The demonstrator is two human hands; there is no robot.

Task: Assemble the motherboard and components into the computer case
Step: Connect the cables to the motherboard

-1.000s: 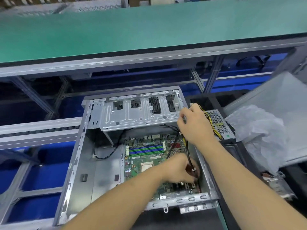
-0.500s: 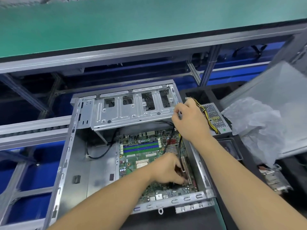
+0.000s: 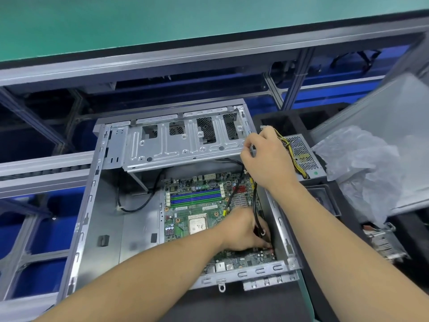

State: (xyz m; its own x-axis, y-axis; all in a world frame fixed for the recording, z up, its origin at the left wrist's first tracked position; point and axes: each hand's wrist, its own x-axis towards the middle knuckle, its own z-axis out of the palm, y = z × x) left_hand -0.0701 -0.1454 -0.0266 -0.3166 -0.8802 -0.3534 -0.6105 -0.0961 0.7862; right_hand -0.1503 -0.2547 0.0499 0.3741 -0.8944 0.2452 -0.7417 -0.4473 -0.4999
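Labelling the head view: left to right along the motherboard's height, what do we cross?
Case left wall → black cable loop → RAM slots → left hand → case right wall → black tray → crumpled plastic bag.

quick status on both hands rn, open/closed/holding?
Left hand: fingers curled down on the motherboard at the black cable; whether it grips anything cannot be told.
Right hand: holds cables up by the case's far right corner.
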